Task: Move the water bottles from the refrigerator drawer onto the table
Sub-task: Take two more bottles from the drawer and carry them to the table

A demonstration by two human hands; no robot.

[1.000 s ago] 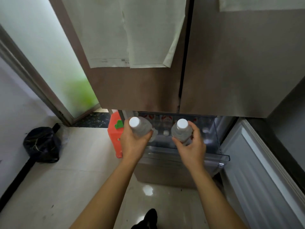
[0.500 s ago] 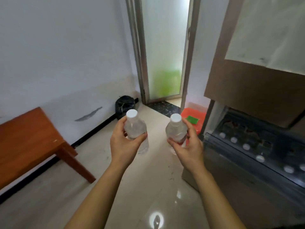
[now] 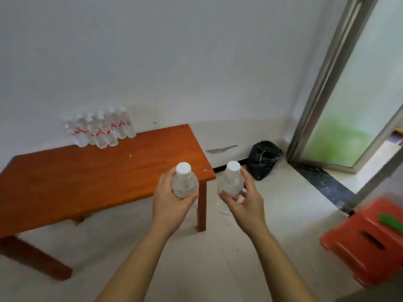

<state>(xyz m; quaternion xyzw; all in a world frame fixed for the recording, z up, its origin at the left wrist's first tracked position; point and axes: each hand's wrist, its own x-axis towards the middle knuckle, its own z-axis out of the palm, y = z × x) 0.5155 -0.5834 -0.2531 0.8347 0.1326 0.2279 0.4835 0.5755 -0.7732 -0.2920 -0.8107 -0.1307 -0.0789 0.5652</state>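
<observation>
My left hand (image 3: pixel 172 201) grips a clear water bottle (image 3: pixel 185 182) with a white cap, held upright over the near right corner of the low wooden table (image 3: pixel 87 177). My right hand (image 3: pixel 244 199) grips a second clear water bottle (image 3: pixel 231 182), also upright, just right of the table's corner and above the floor. Several water bottles with red labels (image 3: pixel 100 129) stand grouped at the table's far edge against the white wall. The refrigerator is out of view.
A black bag (image 3: pixel 263 158) lies on the floor by the wall, beside a frosted glass door (image 3: pixel 349 118). An orange plastic stool (image 3: pixel 368 238) stands at the lower right. Light tiled floor stretches between me and the table.
The view has swung left, away from the refrigerator and onto the table. Both hands still hold their bottles, which are now near the table's right corner.
</observation>
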